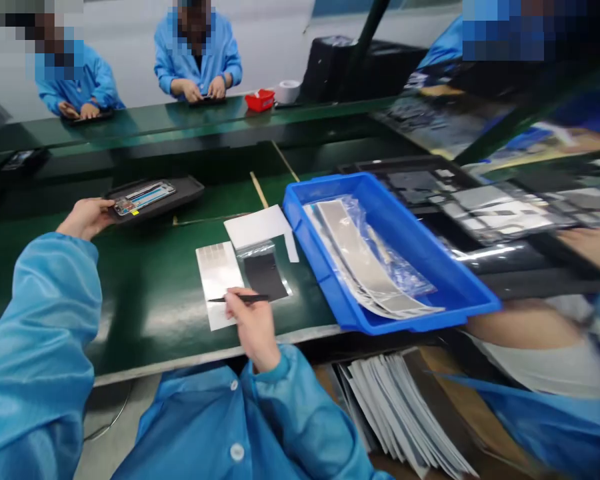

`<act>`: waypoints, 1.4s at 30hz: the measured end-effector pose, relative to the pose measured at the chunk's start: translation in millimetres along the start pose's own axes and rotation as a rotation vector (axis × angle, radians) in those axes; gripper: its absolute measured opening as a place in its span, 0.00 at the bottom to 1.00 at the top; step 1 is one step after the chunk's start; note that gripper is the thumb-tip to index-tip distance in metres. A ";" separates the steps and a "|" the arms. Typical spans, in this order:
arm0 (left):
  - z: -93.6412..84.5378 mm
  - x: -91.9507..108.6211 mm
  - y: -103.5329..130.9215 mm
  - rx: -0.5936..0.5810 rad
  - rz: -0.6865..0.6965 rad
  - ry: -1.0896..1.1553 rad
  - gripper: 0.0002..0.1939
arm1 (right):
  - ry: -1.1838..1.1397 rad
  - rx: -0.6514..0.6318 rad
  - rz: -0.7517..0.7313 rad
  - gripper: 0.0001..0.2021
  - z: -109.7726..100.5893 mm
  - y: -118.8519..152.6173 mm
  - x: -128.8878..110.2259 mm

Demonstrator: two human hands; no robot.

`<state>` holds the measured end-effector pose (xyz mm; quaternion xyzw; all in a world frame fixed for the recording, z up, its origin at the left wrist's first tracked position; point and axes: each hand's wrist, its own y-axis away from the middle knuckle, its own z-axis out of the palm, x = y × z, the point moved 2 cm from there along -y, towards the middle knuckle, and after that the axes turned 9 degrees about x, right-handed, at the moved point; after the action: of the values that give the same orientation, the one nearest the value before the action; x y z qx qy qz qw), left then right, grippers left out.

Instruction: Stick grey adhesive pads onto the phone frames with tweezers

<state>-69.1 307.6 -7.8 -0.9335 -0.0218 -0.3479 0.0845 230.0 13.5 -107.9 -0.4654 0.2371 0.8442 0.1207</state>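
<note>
My left hand [84, 217] grips the near end of a black tray [189, 189], tilted over the green bench. In the tray lies an opened phone body [147, 195] with a yellow tab at its corner. My right hand [255, 328] is closed around dark tweezers [256, 298], their tip pointing left across a white sheet [217, 283] with small grey strips at its top. Beside that sheet lies a clear bag [266, 275] with a black piece inside. Another white sheet [254, 228] lies just beyond the bag.
A blue bin [333, 293] at my right holds sheets of strips [353, 250] and plastic bags. Across the bench, two people in blue work near a red box [260, 100] and a tape roll [289, 91]. A neighbour's arm [593, 247] reaches in at right. Stacked sheets [397, 407] sit below the edge.
</note>
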 end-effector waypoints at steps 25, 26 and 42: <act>137.3 94.2 244.5 -0.567 1.018 -0.326 0.24 | 0.856 -0.180 -0.366 0.11 -63.6 -36.1 -30.8; 139.0 91.7 245.6 -0.560 1.015 -0.336 0.24 | 0.864 -0.179 -0.376 0.10 -63.4 -35.7 -30.2; 136.9 86.3 244.5 -0.536 1.005 -0.336 0.24 | 0.873 -0.168 -0.382 0.10 -62.8 -34.4 -30.5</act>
<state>109.0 89.0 -88.0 -0.8603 0.4985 -0.1060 -0.0044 306.8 11.4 -120.6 -0.8196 0.1070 0.5489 0.1245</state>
